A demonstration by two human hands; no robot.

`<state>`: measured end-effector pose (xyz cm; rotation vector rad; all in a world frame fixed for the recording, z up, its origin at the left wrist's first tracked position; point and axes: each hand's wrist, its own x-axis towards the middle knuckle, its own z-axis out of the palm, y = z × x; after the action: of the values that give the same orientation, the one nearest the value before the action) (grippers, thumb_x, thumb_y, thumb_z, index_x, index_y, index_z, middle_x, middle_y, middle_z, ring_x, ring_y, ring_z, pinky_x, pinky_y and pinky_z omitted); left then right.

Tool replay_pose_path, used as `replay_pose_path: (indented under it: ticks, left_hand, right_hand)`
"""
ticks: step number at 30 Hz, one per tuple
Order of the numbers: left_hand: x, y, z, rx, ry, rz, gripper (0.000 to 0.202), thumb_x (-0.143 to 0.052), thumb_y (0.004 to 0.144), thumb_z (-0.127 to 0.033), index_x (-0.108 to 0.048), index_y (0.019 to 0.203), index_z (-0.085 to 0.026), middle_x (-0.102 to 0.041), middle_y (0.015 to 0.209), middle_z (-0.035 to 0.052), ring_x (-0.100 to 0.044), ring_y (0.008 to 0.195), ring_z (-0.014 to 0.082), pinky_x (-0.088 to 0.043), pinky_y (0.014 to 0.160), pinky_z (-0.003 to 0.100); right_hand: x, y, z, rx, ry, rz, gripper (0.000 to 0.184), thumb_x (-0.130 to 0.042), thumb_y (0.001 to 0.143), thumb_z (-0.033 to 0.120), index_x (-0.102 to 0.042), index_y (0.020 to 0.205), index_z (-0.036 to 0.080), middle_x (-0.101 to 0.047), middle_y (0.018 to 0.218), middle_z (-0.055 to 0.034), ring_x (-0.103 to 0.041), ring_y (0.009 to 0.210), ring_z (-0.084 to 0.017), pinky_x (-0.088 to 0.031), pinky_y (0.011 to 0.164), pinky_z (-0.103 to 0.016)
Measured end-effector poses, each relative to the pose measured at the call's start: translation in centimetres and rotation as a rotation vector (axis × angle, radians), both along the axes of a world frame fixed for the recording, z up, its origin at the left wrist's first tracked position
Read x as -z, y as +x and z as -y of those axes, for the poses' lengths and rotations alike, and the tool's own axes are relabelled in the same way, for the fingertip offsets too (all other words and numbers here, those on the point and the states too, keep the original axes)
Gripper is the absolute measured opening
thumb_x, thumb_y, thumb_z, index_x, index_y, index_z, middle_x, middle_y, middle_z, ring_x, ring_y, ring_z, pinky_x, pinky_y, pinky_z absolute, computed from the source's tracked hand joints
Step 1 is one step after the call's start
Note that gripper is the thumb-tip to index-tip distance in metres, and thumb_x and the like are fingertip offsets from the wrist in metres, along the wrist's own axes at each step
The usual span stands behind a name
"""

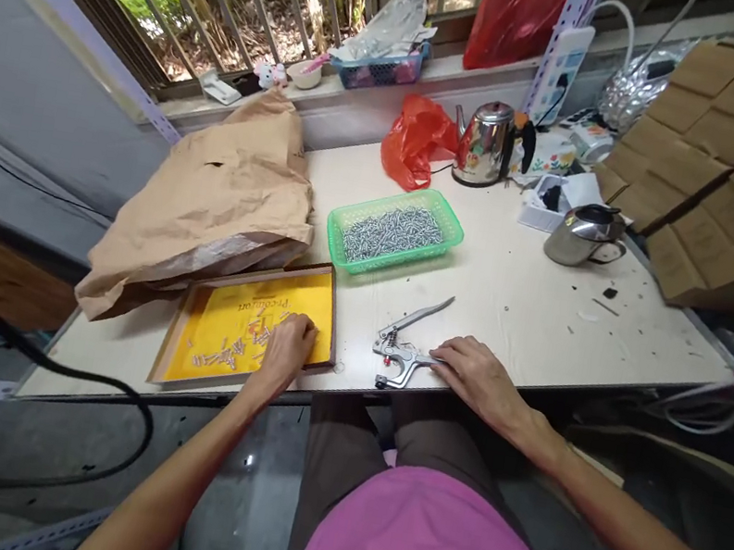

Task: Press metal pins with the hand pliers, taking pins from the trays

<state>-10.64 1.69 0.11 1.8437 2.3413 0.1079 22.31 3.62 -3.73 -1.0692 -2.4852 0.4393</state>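
My left hand [288,348] is over the right part of a shallow box lid [332,307] with a yellow inside. Its fingers are curled together, and what they hold, if anything, is hidden. Small metal pins [228,353] lie scattered on the yellow beside it. My right hand [480,377] grips the lower handle of silver hand pliers [404,356] at the table's front edge. Their jaws point left, a spring shows near the pivot, and the upper handle stands well apart. Behind them, a green plastic basket [442,248] holds many small silver metal pieces [392,234].
A crumpled brown paper bag [228,177] lies at the left, touching the lid. Farther back are a red plastic bag [417,143], a steel kettle [485,145] and a steel pot [585,236]. Stacked cardboard [716,164] leans in at the right. Dark scraps dot the table's right side.
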Motion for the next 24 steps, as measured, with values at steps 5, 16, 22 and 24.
replay_pose_path:
  ticks: [5,16,22,24]
  left_hand:
    - [-1.3,1.5,0.4,-0.152,0.025,0.419,0.022,-0.055,0.079,-0.024,-0.070,0.092,-0.013,-0.070,0.081,0.0059,-0.064,0.068,0.0161,-0.048,0.066,0.027]
    - [0.3,9.4,1.2,-0.278,-0.379,1.127,0.036,-0.075,0.066,-0.045,-0.062,0.072,-0.012,-0.049,0.046,-0.0056,-0.038,0.037,0.0036,-0.027,0.036,0.017]
    - [0.6,9.2,1.1,-0.325,-0.424,1.057,0.032,-0.074,0.067,-0.040,-0.057,0.062,-0.014,-0.046,0.042,-0.0065,-0.034,0.033,0.0029,-0.024,0.035,0.018]
    - [0.7,9.3,1.0,-0.329,-0.433,1.039,0.030,-0.074,0.067,-0.039,-0.058,0.063,-0.014,-0.047,0.042,-0.0065,-0.035,0.033,0.0032,-0.024,0.035,0.017]
  right_hand:
    - [0.1,0.0,0.4,0.008,-0.026,0.026,0.021,-0.049,0.095,0.025,-0.066,0.106,0.019,-0.065,0.101,-0.0097,-0.056,0.094,-0.022,-0.045,0.082,-0.036]
    - [-0.3,-0.1,0.8,0.029,0.007,0.079,0.022,-0.047,0.095,0.024,-0.064,0.107,0.018,-0.063,0.103,-0.0102,-0.052,0.094,-0.023,-0.040,0.079,-0.035]
    - [-0.1,0.0,0.9,0.032,0.011,0.072,0.022,-0.047,0.095,0.023,-0.064,0.109,0.017,-0.063,0.104,-0.0100,-0.051,0.095,-0.023,-0.038,0.081,-0.035]
    - [0.0,0.0,0.8,0.037,0.012,0.070,0.021,-0.048,0.095,0.023,-0.064,0.108,0.018,-0.063,0.105,-0.0101,-0.051,0.095,-0.023,-0.038,0.081,-0.035]
